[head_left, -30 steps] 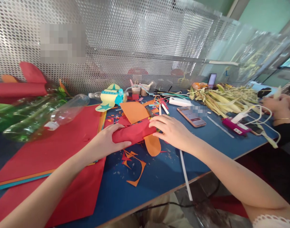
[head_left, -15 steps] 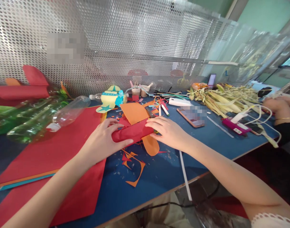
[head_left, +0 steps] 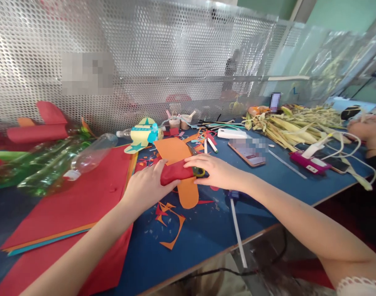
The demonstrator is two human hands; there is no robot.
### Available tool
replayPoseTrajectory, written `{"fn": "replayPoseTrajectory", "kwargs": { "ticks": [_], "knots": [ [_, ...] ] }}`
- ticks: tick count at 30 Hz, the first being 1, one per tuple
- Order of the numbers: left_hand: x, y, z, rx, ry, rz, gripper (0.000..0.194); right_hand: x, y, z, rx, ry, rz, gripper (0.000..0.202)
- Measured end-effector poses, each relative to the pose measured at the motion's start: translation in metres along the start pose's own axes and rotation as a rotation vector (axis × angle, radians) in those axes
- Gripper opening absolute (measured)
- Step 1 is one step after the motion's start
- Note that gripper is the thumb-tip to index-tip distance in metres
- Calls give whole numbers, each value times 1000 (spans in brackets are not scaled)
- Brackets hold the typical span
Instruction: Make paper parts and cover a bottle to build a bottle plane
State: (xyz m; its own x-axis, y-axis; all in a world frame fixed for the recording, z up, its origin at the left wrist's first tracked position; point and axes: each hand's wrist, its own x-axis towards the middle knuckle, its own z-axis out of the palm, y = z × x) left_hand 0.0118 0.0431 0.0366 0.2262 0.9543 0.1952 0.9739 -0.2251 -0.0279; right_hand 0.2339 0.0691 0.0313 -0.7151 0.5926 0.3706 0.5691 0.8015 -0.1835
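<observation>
A red paper-wrapped roll (head_left: 175, 171) lies across an orange paper strip with a rounded end (head_left: 188, 195). My left hand (head_left: 147, 181) is closed round the roll's left end, thumb along the near side. On its right end rest the fingers of my right hand (head_left: 211, 170), which curl over the top. Whether anything is inside the roll is hidden. Next to my right fingertips is the yellow-green handle (head_left: 200, 172) of a pair of scissors, partly covered. Another piece of orange paper (head_left: 172, 149) sits just behind the roll.
Large red sheets (head_left: 83, 209) cover the left, below plastic bottles (head_left: 93, 156). A yellow paper rocket (head_left: 143, 133) stands behind. Orange scraps (head_left: 175, 234) lie in front; a glue gun (head_left: 234, 195), phone (head_left: 247, 152), purple power strip (head_left: 311, 162) and corn husks (head_left: 280, 129) are right. Another person's hand (head_left: 365, 127) is far right.
My left hand has shifted right along the red roll, so less of the roll shows between my hands. The orange rounded strip beneath now points more directly towards me. The view has shifted slightly.
</observation>
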Motion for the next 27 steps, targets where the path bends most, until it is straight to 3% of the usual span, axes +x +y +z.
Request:
{"fn": "replayPoseTrajectory", "kwargs": {
  "ticks": [6,19,24,27],
  "knots": [
    [1,1,0,-23,2,3,63,-2,12,-2,83,-8,-18,43],
    [1,-3,5,34,17,46,58,8,13,0,73,31,-56,34],
    [-1,-3,8,22,64,65,56,6,9,-3,83,12,-41,38],
    [-2,-3,9,6,90,72,50,6,8,1,75,40,-22,30]
  ]
}}
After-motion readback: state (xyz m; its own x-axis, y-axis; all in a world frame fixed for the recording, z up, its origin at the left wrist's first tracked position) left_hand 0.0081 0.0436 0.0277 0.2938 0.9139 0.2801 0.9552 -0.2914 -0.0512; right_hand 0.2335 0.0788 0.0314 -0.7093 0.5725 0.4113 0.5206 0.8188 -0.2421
